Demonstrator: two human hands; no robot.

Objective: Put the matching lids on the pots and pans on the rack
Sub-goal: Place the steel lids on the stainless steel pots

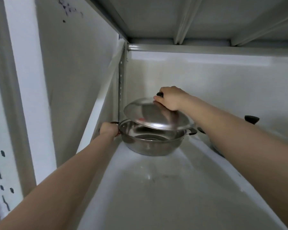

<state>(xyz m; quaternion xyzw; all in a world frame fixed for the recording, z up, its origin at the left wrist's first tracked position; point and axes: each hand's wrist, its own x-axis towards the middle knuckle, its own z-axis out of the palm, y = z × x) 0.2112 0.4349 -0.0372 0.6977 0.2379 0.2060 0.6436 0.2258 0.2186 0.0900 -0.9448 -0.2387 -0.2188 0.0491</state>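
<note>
The steel lid [157,115] hangs tilted over the pot [150,141], its right edge at the rim, left edge raised. The right hand [169,98] grasps its black knob; the left hand [109,129] grips the pot's left handle. The pot sits in the shelf's [156,188] back-left corner, with open room above
</note>
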